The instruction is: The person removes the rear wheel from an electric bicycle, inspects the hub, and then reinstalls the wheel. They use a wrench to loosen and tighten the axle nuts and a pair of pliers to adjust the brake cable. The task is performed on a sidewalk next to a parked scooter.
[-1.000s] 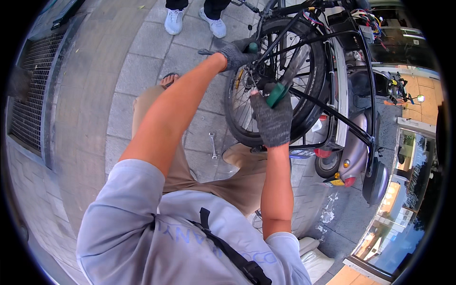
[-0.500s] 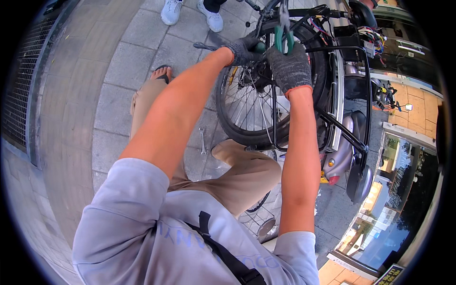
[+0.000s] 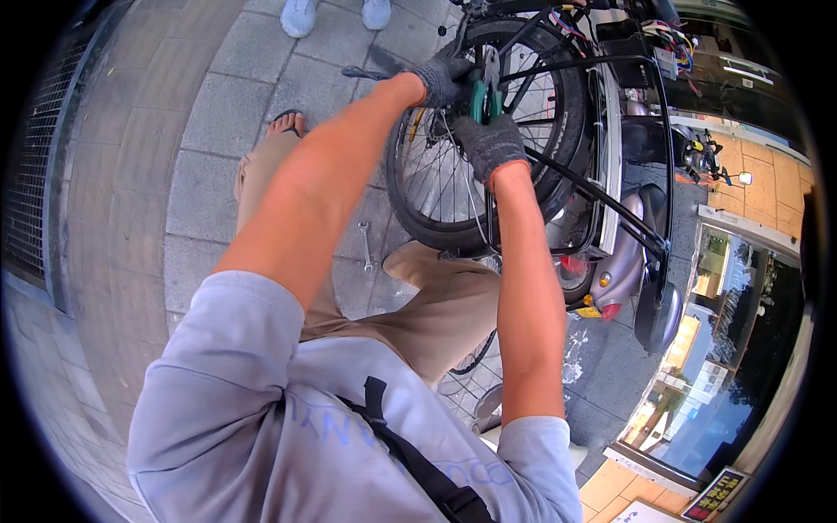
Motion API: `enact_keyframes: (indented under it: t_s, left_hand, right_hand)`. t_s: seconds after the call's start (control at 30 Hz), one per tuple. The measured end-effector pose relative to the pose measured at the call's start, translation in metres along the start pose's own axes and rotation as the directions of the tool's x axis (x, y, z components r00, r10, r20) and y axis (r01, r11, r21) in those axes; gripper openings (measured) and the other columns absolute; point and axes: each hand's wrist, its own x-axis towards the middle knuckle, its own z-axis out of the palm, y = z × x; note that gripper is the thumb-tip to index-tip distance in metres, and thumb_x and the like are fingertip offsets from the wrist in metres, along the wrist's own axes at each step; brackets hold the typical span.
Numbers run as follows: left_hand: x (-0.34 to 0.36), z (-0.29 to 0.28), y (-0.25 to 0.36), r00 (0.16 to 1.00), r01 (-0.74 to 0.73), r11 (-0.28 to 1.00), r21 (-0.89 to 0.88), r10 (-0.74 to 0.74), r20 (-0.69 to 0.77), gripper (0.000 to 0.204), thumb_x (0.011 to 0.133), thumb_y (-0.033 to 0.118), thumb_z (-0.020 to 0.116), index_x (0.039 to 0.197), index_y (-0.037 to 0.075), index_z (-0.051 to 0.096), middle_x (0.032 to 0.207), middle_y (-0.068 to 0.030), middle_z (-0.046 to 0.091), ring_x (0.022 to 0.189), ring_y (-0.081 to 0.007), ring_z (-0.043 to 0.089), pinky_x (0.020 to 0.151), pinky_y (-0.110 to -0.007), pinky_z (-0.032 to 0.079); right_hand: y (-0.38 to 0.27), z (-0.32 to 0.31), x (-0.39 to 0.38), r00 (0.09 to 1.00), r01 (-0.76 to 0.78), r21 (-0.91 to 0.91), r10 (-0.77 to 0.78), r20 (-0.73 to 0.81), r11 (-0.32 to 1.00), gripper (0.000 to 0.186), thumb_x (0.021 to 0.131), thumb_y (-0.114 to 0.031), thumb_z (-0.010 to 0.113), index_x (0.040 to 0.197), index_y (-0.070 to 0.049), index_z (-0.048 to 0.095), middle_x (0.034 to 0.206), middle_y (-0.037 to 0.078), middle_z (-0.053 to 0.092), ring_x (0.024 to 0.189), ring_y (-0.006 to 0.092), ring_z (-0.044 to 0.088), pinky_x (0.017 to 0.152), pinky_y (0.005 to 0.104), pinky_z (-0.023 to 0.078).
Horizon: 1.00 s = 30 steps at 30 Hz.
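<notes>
A bicycle wheel with a black tyre and thin spokes stands in front of me. My right hand, in a grey glove, grips green-handled pliers whose jaws point up at the wheel's hub area. My left hand, also gloved, is closed around a dark tool or part beside the hub, right next to the pliers; what it grips is not clear. Both forearms reach up from the lower edge.
A small wrench lies on the grey paving stones beside my knee. Another person's white shoes stand at the top. A black rack bar and a scooter's rear sit right of the wheel. A metal grate runs along the left.
My right hand has risen with the pliers from the wheel's middle up to the hub beside my left hand. The view has shifted a little.
</notes>
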Motion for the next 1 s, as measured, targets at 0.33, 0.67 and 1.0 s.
enact_keyframes:
  t_s: [0.33,0.67,1.0]
  left_hand:
    - [-0.02,0.009,-0.015,0.983,0.137,0.982,-0.133,-0.117,0.145,0.059,0.088,0.018,0.075,0.142,0.01,0.053,0.129,-0.0107,0.065,0.114,-0.0179,0.059,0.102,-0.034,0.046]
    - [-0.03,0.007,-0.01,0.945,0.277,0.947,-0.165,-0.3,-0.134,0.056,0.087,0.033,0.076,0.132,0.006,0.057,0.117,-0.0162,0.069,0.106,-0.0276,0.065,0.095,-0.038,0.05]
    - [-0.04,-0.027,-0.047,0.833,0.514,0.854,0.081,-0.476,-0.281,0.064,0.087,0.044,0.071,0.13,-0.001,0.056,0.121,-0.0257,0.065,0.113,-0.0359,0.063,0.098,-0.042,0.048]
  right_hand:
    - [-0.022,-0.001,-0.013,0.942,0.119,0.114,-0.075,-0.328,0.986,0.049,0.079,-0.026,0.077,0.106,0.006,0.053,0.09,0.024,0.067,0.086,0.0386,0.068,0.078,0.0444,0.053]
    - [0.016,0.052,-0.068,0.863,0.286,0.311,-0.103,-0.494,0.906,0.048,0.076,-0.029,0.079,0.103,0.006,0.059,0.092,0.022,0.067,0.084,0.0357,0.065,0.079,0.043,0.051]
    - [0.056,0.13,-0.134,0.997,0.034,0.422,-0.06,0.049,0.906,0.05,0.074,-0.034,0.076,0.103,0.004,0.06,0.093,0.026,0.067,0.087,0.0421,0.065,0.079,0.0472,0.051]
